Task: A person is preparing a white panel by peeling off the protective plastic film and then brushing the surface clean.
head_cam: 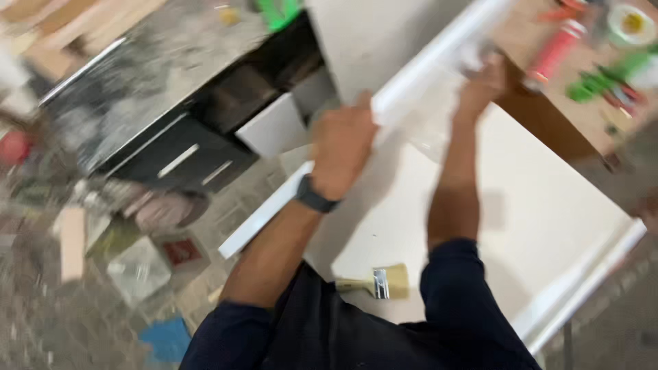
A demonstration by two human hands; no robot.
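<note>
Both hands grip a long white strip (pixel 411 82) along the white panel's (pixel 548 205) far edge. The left hand (pixel 340 154) has its fingers clamped on the strip's middle; the right hand (pixel 483 82) is blurred, so I cannot tell how its fingers stand. A paintbrush (pixel 377 282) lies at the panel's near edge.

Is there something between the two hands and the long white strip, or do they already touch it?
Nothing visible stands between them. The left hand grips the white strip near its middle, and the right hand touches it further up. The brush lies apart on the white panel.
</note>
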